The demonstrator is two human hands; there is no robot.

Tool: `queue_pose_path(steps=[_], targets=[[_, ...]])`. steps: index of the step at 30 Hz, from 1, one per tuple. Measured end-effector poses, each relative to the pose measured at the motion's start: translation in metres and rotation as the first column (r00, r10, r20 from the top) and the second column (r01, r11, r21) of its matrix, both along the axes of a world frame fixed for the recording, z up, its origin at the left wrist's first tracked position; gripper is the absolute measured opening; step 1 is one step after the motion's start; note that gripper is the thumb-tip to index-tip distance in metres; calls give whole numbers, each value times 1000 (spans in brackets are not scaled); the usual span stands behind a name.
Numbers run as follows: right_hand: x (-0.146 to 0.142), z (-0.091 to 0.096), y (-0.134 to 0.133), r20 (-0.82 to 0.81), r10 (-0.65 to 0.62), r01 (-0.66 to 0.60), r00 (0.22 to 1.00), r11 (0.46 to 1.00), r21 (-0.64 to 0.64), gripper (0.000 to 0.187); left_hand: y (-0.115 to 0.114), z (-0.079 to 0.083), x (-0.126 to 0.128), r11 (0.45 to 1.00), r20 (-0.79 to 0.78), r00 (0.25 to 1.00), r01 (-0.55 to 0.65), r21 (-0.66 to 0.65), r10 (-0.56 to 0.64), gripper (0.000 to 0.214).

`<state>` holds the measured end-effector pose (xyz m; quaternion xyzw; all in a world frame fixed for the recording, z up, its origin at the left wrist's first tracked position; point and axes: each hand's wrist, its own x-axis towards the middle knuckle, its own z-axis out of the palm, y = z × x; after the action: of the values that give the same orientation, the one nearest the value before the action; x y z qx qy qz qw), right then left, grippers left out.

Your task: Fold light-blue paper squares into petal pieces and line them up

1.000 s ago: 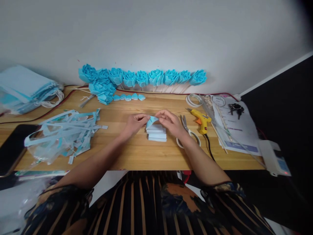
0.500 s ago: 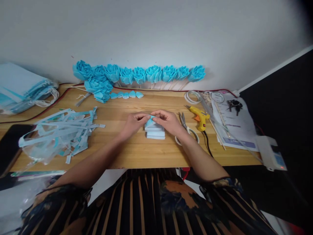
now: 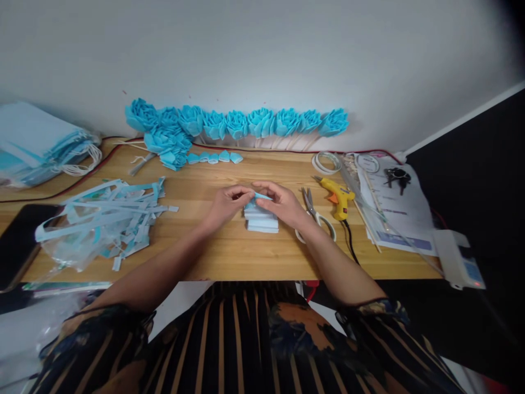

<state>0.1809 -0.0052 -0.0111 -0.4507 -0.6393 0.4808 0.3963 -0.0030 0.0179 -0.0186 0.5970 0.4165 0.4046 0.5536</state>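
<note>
My left hand [image 3: 228,204] and my right hand [image 3: 280,203] meet over the middle of the wooden table [image 3: 229,251]. Both pinch a small light blue folded piece [image 3: 257,198] between their fingertips. Right under it sits a short stack of blue and white squares [image 3: 261,220]. A row of finished blue flowers [image 3: 238,123] leans on the wall behind. Several small folded blue petals [image 3: 213,158] lie in a line in front of them.
Scissors [image 3: 315,216] and a yellow glue gun [image 3: 337,195] lie right of my hands, then papers with keys [image 3: 396,177]. A heap of blue strips [image 3: 106,219] lies at left, a dark phone [image 3: 18,241] at the edge, face masks [image 3: 36,145] far left.
The blue piece has been folded lower and flatter between my fingertips, closer to the stack. My hands stay in the same place.
</note>
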Motion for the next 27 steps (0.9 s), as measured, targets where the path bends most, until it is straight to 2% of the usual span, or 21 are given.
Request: queue_pose_path(steps=[4, 7, 11, 20, 23, 27], targets=[[-2, -2, -1, 51, -78, 76, 996, 996, 43, 44, 0, -1, 0, 1000, 17, 1000, -8, -14, 9, 25], [0, -2, 1, 2, -142, 142, 990, 989, 38, 40, 0, -3, 0, 999, 8, 1000, -19, -42, 20, 27], [4, -2, 3, -50, -180, 182, 982, 983, 34, 35, -2, -3, 1, 998, -33, 999, 24, -53, -25, 27], [4, 0, 3, -14, -165, 165, 986, 985, 52, 34, 3, -6, -2, 997, -89, 994, 63, -46, -67, 40], [3, -1, 2, -3, -155, 155, 988, 986, 56, 35, 2, -6, -3, 994, -129, 986, 102, -42, -107, 36], [4, -2, 3, -22, -185, 186, 982, 979, 79, 34, 1, -4, -3, 999, -130, 990, 51, -7, -52, 32]])
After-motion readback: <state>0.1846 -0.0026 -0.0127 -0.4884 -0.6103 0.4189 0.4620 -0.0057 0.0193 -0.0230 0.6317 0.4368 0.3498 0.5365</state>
